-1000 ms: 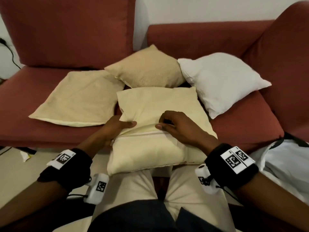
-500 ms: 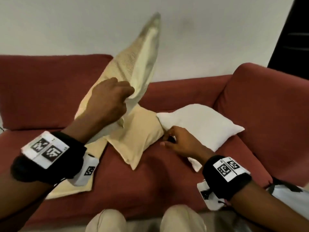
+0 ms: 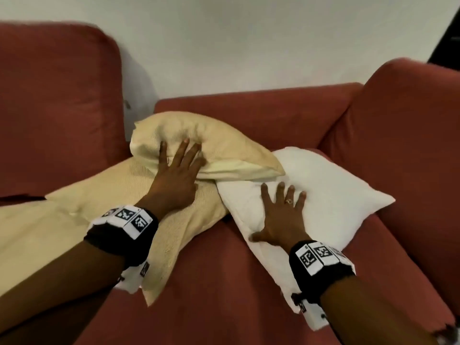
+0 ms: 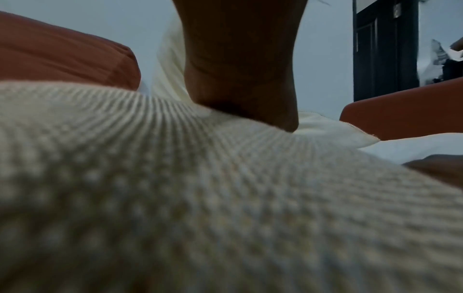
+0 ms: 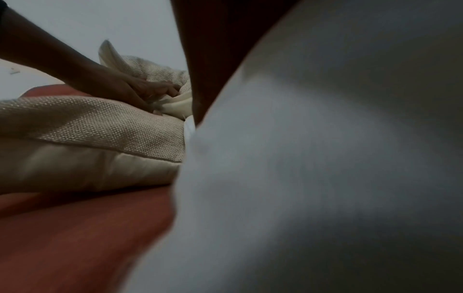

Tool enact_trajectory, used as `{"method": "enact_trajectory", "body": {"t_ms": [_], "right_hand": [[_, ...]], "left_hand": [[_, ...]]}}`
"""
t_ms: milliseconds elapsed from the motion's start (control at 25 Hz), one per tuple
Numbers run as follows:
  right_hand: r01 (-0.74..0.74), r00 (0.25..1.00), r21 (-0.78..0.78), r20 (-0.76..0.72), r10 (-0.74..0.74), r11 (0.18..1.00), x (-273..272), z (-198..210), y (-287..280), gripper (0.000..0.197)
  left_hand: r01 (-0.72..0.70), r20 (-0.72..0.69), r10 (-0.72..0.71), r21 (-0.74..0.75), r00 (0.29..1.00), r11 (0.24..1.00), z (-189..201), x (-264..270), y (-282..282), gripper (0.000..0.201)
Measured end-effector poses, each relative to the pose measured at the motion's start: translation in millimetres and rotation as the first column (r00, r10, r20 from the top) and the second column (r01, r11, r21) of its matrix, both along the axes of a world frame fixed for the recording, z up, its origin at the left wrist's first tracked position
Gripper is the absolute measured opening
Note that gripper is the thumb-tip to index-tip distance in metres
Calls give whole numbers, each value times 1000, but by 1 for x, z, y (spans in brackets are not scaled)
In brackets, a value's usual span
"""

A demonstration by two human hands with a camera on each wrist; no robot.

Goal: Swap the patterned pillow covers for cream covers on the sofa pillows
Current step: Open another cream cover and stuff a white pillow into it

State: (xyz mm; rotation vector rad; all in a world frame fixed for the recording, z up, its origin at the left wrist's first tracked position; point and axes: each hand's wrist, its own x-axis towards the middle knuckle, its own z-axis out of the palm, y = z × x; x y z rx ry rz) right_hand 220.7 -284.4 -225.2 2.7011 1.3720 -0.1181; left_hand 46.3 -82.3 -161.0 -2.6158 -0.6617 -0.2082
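Note:
A cream-covered pillow [image 3: 219,145] lies at the back of the red sofa [image 3: 249,282], on top of a second, textured cream pillow [image 3: 119,195] and overlapping an uncovered white pillow [image 3: 336,190]. My left hand [image 3: 179,163] presses into the top cream pillow with straight, spread fingers. Spread flat on the white pillow, my right hand [image 3: 281,207] holds nothing. In the left wrist view the textured cream pillow [image 4: 175,198] fills the frame below my palm. The right wrist view shows the white pillow [image 5: 325,158] close up and my left hand [image 5: 152,89] on cream fabric.
A third cream pillow [image 3: 29,235] lies at the left of the seat. The sofa's backrest cushion [image 3: 57,108] rises at the left and its armrest [image 3: 410,145] at the right. A dark doorway [image 4: 385,49] stands beyond the armrest.
The cream pillow went from my lap up into the air in my left hand and now lies on the sofa pile. My right hand has moved onto the white pillow and flattened.

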Motion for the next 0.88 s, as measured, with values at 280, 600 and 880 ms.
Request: {"method": "enact_trajectory", "body": {"t_ms": [280, 600, 880], "right_hand": [[-61, 998, 101, 17, 59, 993, -8, 7, 12, 46], [-133, 965, 169, -201, 166, 977, -51, 77, -98, 42], [-306, 891, 286, -249, 378, 908, -169, 133, -170, 44]], "left_hand": [[36, -63, -47, -176, 997, 984, -21, 5, 13, 60], [-194, -292, 89, -352, 952, 916, -7, -80, -71, 94], [-208, -230, 64, -680, 971, 703, 37, -172, -154, 66]]}}
